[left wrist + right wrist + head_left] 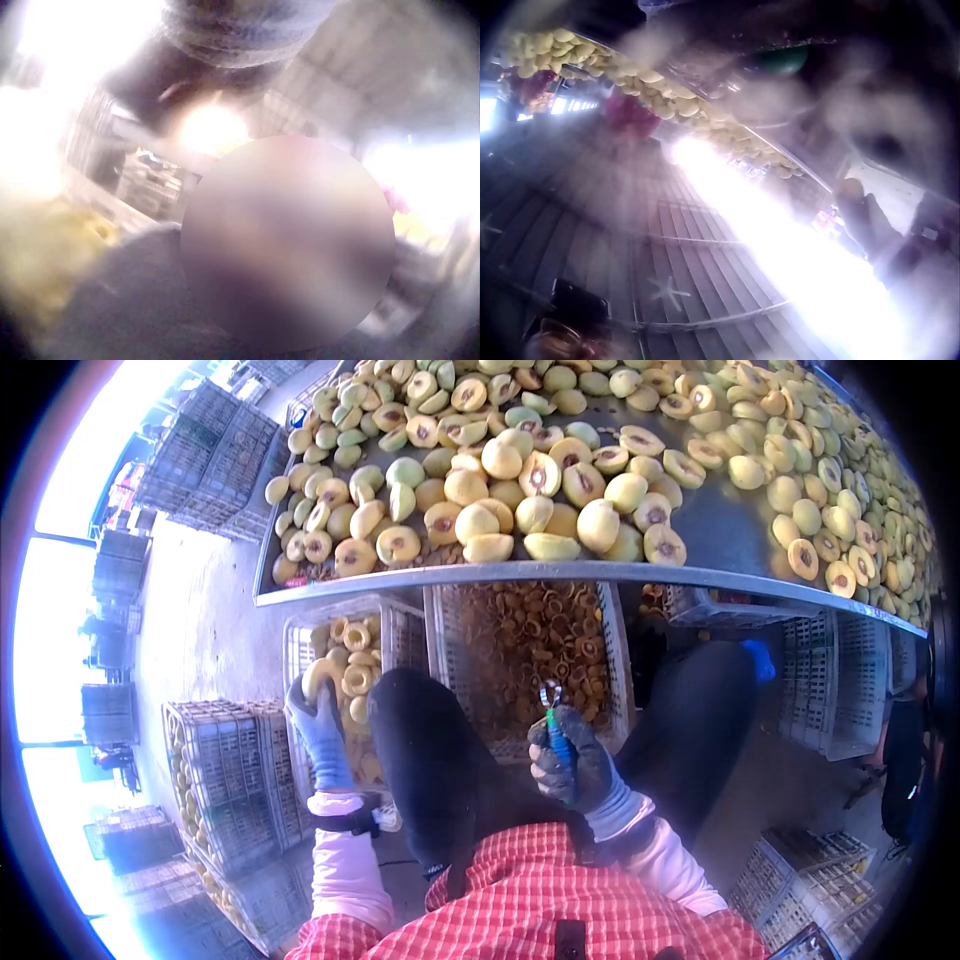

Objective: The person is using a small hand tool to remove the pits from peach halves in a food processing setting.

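My left hand (pixel 322 738), in a grey-blue glove, pinches a pale yellow peach half (pixel 321 674) between thumb and fingers. It is over the left edge of a white crate (pixel 405 635) holding peach halves with hollowed centres. My right hand (pixel 578 765), in a dark-palmed glove, grips the blue-green handle of a pitting tool (pixel 556 735). The tool's looped metal head points up, in front of a crate (pixel 618 660) of brown, ring-like scraps. In the left wrist view, glove fabric (pixel 240 30) shows at the top; the rest is blurred.
A metal-edged table (pixel 600 571) heaped with cut peach halves (pixel 540 475), many with stones, spans the front. Crates of fruit (pixel 225 770) stand at left; more crates (pixel 835 680) are on the right. My knees (pixel 420 725) flank the scrap crate.
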`<action>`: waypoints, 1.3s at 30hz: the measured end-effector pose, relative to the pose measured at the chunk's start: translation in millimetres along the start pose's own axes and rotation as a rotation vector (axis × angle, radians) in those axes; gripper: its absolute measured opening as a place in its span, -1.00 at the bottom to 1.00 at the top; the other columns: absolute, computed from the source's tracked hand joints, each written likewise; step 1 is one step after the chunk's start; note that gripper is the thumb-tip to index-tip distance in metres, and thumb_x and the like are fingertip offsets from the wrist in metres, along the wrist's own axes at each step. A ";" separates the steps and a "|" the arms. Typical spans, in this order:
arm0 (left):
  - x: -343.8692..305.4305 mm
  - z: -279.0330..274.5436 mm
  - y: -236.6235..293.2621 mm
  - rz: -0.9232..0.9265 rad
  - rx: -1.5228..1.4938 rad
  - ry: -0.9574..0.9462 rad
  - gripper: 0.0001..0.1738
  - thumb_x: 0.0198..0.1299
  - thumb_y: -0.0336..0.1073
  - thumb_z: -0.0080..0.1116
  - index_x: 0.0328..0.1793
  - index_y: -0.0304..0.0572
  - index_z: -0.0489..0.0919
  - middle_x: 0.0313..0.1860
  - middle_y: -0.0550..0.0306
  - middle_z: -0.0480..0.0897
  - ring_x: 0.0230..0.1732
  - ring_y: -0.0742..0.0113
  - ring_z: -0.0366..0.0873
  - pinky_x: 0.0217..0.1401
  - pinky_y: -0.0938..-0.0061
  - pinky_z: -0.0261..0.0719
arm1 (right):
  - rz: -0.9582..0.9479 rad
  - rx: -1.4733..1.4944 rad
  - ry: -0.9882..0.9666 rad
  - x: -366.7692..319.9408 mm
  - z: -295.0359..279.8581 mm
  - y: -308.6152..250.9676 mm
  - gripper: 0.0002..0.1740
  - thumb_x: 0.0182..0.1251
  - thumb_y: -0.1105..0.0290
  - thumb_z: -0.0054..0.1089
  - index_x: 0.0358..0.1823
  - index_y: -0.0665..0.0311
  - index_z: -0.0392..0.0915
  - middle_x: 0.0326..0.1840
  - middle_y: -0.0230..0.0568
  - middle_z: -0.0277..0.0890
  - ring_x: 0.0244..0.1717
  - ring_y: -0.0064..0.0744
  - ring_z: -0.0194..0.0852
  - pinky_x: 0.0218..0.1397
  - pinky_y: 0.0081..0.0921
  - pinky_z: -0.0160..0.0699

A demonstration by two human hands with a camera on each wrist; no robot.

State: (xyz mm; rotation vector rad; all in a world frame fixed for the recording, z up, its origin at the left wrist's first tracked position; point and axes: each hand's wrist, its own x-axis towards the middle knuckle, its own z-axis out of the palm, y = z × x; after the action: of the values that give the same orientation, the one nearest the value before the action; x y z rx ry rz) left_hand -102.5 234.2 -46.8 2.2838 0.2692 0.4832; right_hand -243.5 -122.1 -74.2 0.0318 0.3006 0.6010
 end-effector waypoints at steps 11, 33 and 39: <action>31.1 200.2 218.3 0.470 0.763 -0.456 -0.29 -0.05 0.34 0.29 -0.16 -0.23 0.68 -0.30 -0.06 0.66 -0.21 0.05 0.67 -0.15 0.27 0.60 | -0.187 -0.307 0.306 11.8 16.1 -0.7 -0.64 0.47 0.12 0.02 0.09 0.22 0.45 -0.35 -0.37 0.48 -0.47 -0.55 0.44 -0.40 -0.56 0.51; -95.8 105.6 185.5 -0.336 -0.640 -1.147 -0.40 0.42 0.03 -0.11 0.29 -0.39 0.38 0.13 -0.05 0.54 0.07 0.27 0.52 0.21 0.44 0.41 | -0.538 -0.919 0.452 8.5 39.6 -29.5 -0.63 0.29 0.31 0.30 0.04 0.31 0.47 -0.18 -0.38 0.50 -0.20 -0.64 0.45 -0.10 -0.66 0.45; -124.2 106.4 179.0 -0.179 -0.515 -0.666 -0.57 0.48 -0.12 -0.17 0.14 -0.37 0.48 -0.10 -0.04 0.58 -0.10 0.23 0.54 0.04 0.45 0.48 | -0.718 -1.184 0.497 3.4 35.6 7.1 -0.80 0.37 0.38 0.14 -0.13 0.38 0.46 -0.41 -0.13 0.54 -0.34 -0.48 0.56 -0.25 -0.50 0.48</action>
State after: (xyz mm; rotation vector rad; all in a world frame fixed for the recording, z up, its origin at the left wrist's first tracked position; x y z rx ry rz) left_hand -162.4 1.4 -15.1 1.7689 0.0045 -0.2844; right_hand -234.4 -112.2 -40.3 -1.3299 0.3666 -0.0154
